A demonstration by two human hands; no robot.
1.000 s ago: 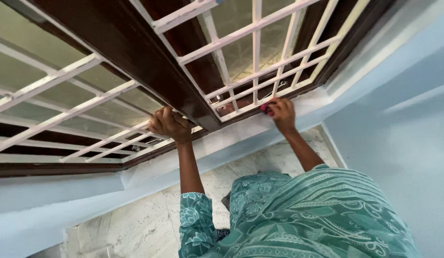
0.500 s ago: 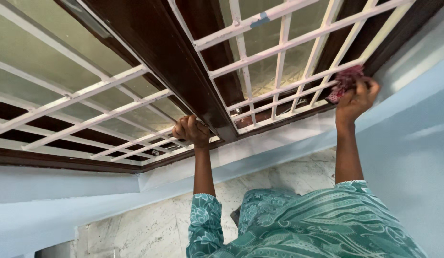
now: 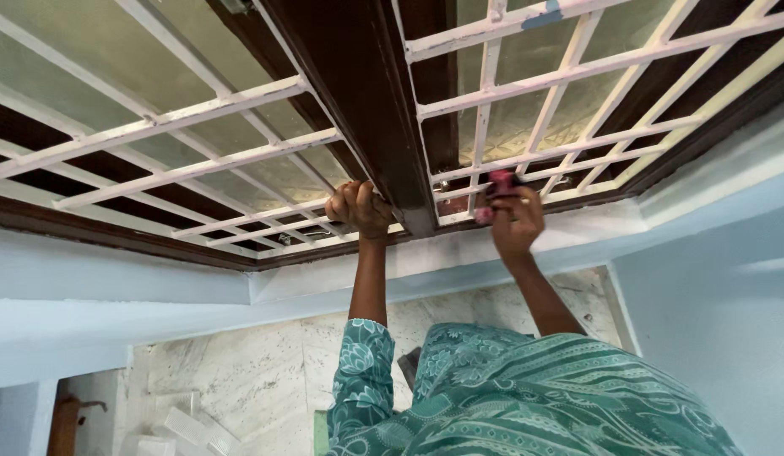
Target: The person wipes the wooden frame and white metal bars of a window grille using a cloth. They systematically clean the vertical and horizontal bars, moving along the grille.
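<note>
My left hand (image 3: pixel 359 208) is closed around a white grille bar (image 3: pixel 265 218) beside the dark brown centre post (image 3: pixel 366 93) of the window. My right hand (image 3: pixel 516 221) holds a bunched red cloth (image 3: pixel 498 182) pressed against the lower bars of the right white grille (image 3: pixel 577 67), close to the post. Frosted glass (image 3: pixel 527 118) sits behind the bars. Both arms reach out from my green patterned sleeves (image 3: pixel 358 380).
A pale blue wall and ledge (image 3: pixel 113 304) surround the dark brown window frame (image 3: pixel 113 236). A marbled stone surface (image 3: pixel 265 371) lies below, with a brown object (image 3: pixel 67 422) and pale blocks (image 3: pixel 185 426) at the lower left. The blue side wall (image 3: pixel 721 304) stands on the right.
My right hand has come back with the red cloth from the grille's far right corner to the bars next to the centre post. My left hand kept its grip on the bar.
</note>
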